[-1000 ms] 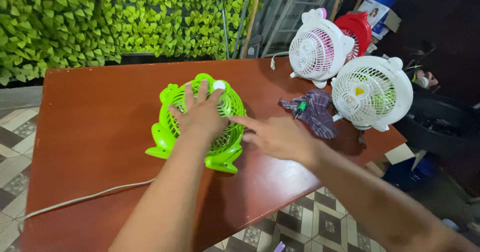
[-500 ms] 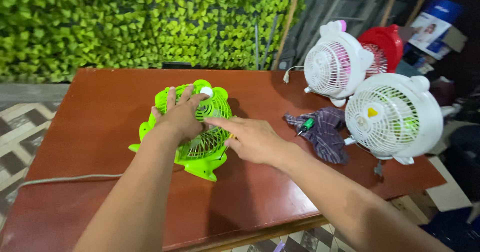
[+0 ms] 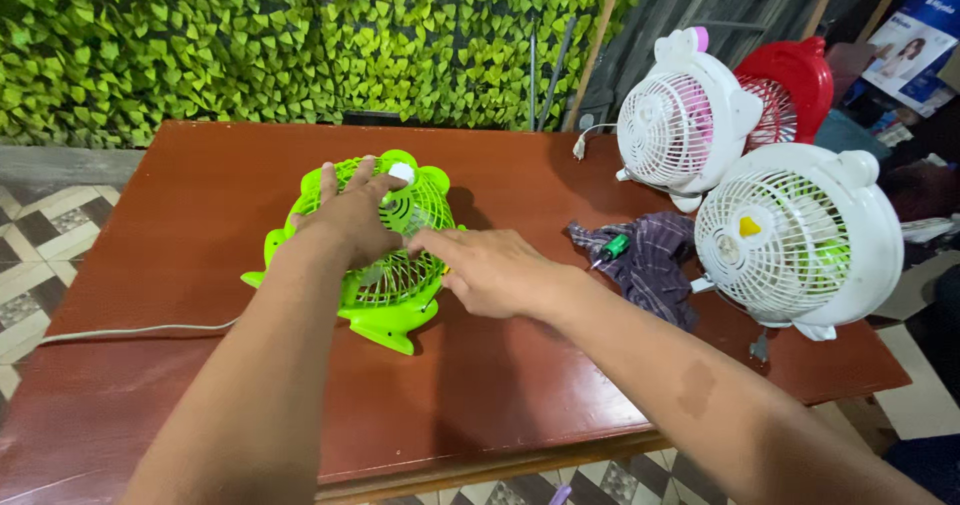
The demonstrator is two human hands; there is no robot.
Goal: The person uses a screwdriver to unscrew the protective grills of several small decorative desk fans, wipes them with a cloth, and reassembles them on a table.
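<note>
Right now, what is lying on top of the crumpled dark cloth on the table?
A small green-handled screwdriver lies on the crumpled dark plaid cloth, its tip toward the lime-green plastic fan. The cloth's folds hide whatever may lie beneath it; only the reddish-brown wooden table shows around it.

The left hand (image 3: 352, 215) covers much of the grille on the bright green plastic fan (image 3: 385, 265). The red plastic fan (image 3: 795, 85) is largely hidden behind the white-and-pink fan (image 3: 680, 120). The brown desk (image 3: 500, 385) is cut off at the bottom-left edge.
</note>
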